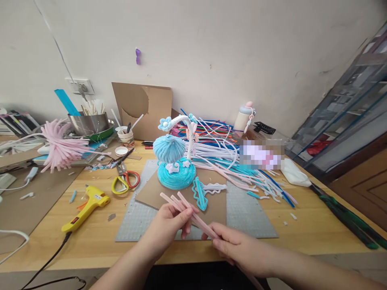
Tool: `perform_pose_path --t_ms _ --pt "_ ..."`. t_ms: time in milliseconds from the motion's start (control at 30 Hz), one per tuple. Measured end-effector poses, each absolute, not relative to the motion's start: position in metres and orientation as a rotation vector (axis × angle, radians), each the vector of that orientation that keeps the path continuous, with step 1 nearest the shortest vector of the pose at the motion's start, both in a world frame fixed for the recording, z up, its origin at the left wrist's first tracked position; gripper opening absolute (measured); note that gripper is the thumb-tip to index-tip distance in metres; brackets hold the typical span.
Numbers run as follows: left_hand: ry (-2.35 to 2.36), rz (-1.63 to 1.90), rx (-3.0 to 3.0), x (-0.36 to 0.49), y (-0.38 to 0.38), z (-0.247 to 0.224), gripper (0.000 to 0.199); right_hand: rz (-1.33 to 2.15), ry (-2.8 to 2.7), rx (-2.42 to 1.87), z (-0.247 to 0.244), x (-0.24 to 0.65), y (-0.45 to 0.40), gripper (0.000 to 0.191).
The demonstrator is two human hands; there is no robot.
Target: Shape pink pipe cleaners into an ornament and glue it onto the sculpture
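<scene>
Right hand point(231, 243) and left hand point(171, 221), fingers pinching at least three pink stems point(200, 222); one glue gun point(87, 208)

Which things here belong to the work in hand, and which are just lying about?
Likely belonging: pink strips (held by left hand and right hand), blue craft piece, coloured strips, scissors, glue gun.

Seemingly lying about: bottle, black clip.

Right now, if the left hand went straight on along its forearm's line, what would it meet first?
The left hand, holding pink stems, would probably meet the teal wavy piece first; the hand's height above the cardboard is unclear, so it might pass over.
</scene>
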State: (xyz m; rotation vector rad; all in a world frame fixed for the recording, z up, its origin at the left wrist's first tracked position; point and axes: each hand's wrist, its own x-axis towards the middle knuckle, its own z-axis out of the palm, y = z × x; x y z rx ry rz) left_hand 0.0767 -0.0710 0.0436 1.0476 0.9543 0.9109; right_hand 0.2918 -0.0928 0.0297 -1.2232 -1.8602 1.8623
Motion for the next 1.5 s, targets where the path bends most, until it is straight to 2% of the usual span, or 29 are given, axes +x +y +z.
perform_pose_path --t_ms 133,267,433,567,767,1133,1500 --pt "1.041 1.011 1.057 0.087 -0.075 0.039 0.027 1.688 -2.108 -1.260 0.049 0.299 -0.093 0.026" --pt "1.028 1.027 1.105 0.107 -0.082 0.036 0.024 1.625 -1.907 -1.181 0.054 0.282 -0.088 0.023" --pt "1.035 1.078 1.091 0.103 -0.079 0.035 0.022 1.578 -1.786 -1.131 0.042 0.269 -0.078 0.035" --pt "1.088 1.313 1.014 0.081 -0.067 0.041 0.030 1.555 -1.917 -1.226 0.042 0.277 -0.076 0.035" --pt "0.925 1.065 1.026 0.083 -0.064 0.044 0.047 1.612 -1.978 -1.255 0.050 0.270 -0.076 0.032" --pt "0.844 0.955 1.045 0.080 -0.058 0.045 0.046 1.609 -2.157 -1.280 0.057 0.275 -0.076 0.028" --pt "0.914 0.878 1.126 0.082 -0.064 0.046 0.047 1.713 -1.976 -1.230 0.057 0.260 -0.077 0.026"
